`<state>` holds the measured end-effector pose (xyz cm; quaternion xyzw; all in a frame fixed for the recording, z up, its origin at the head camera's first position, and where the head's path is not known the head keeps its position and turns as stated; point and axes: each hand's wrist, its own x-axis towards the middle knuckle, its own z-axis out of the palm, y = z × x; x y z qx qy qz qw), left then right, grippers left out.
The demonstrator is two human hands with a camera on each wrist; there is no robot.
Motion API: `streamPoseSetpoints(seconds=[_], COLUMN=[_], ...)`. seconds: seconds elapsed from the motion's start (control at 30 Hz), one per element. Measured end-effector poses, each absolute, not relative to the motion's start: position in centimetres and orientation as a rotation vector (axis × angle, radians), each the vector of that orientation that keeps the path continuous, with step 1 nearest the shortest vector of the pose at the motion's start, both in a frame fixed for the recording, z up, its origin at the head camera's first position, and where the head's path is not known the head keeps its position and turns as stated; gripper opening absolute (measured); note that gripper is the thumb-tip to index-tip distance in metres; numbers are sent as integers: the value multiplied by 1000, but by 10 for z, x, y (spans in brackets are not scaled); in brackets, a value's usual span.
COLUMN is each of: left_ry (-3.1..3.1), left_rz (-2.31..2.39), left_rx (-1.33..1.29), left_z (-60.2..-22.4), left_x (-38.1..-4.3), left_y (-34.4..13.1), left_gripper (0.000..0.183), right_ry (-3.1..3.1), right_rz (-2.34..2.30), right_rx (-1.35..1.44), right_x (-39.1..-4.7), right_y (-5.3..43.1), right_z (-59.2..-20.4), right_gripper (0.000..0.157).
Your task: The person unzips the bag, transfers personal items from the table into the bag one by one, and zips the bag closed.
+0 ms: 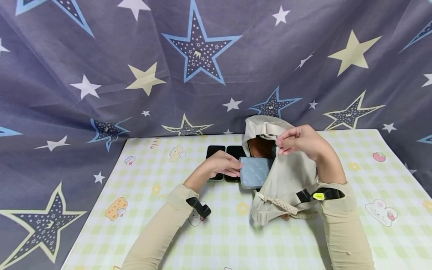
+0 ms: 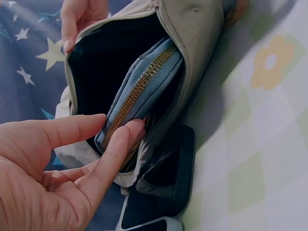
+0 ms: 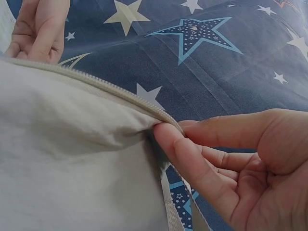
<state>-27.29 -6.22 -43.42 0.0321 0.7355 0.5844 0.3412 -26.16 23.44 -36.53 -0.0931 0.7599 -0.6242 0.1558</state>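
A beige fabric bag [image 1: 297,174] lies on the table with its zippered mouth spread wide. My left hand [image 1: 221,165] pinches one edge of a quilted light-blue wallet [image 1: 254,173], which is partly inside the bag's mouth. The wallet's gold zipper [image 2: 139,89] shows in the left wrist view, between thumb and fingers. With thumb and fingertips, my right hand [image 3: 231,161] grips the zippered edge [image 3: 120,94] of the bag. Something brown [image 1: 260,147] shows within the opening; what it is cannot be told. The bag's deeper inside is dark.
Two dark phones [image 1: 216,150] [image 1: 235,150] lie side by side left of the bag, partly behind my left hand. A braided cord [image 1: 280,204] hangs along the bag's near side. The checked tablecloth [image 1: 135,240] ends at a star-patterned curtain [image 1: 202,101].
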Motion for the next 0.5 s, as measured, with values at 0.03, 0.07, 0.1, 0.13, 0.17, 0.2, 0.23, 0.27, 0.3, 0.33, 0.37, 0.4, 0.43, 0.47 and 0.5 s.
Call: streamPoseSetpoints(seconds=[0.03, 0.07, 0.1, 0.13, 0.17, 0.2, 0.23, 0.27, 0.3, 0.33, 0.37, 0.4, 0.43, 0.47, 0.5], left_ry=[1911, 1912, 1916, 1919, 1922, 1923, 1923, 1922, 1920, 1916, 1913, 1908, 1906, 1905, 1903], left_rz=[1518, 1515, 1512, 1511, 1511, 1511, 1512, 1512, 1512, 1513, 1514, 1515, 1516, 1516, 1518], left_rx=[76, 70, 66, 64, 65, 65, 67, 69, 71, 73, 77, 77, 78, 80, 82], left_z=[-434, -434, -434, -434, -434, -433, -433, -432, -432, -431, -431, -431, -431, -431, -432], left_x=[-273, -273, -273, -273, -273, -273, -273, -273, -272, -272, -272, -271, -271, -270, -270], left_y=[-61, -60, -60, -59, -58, -57, -56, -55, -54, -52, -51, -49, -48, -47, -46], left_gripper=[30, 29, 29, 29, 28, 28, 27, 27, 27, 26, 26, 26, 25, 25, 25], right_ry=[2176, 2177, 2177, 2178, 2178, 2179, 2178, 2176, 2174, 2172, 2170, 2169, 2167, 2165, 2164], right_rz=[-1788, -1788, -1788, -1789, -1789, -1788, -1788, -1788, -1789, -1790, -1790, -1792, -1795, -1799, -1802], right_rx=[-267, -267, -268, -269, -269, -271, -272, -272, -273, -272, -273, -272, -272, -273, -274], right_x=[-262, -262, -262, -262, -262, -262, -262, -262, -262, -262, -262, -262, -261, -261, -261], right_y=[235, 235, 235, 234, 234, 234, 234, 234, 234, 234, 233, 233, 233, 233, 232], right_z=[-365, -365, -365, -365, -365, -365, -365, -365, -365, -365, -365, -365, -365, -365, -365], right_gripper=[13, 13, 13, 13, 14, 14, 14, 14, 13, 12, 11, 10, 9, 9, 9])
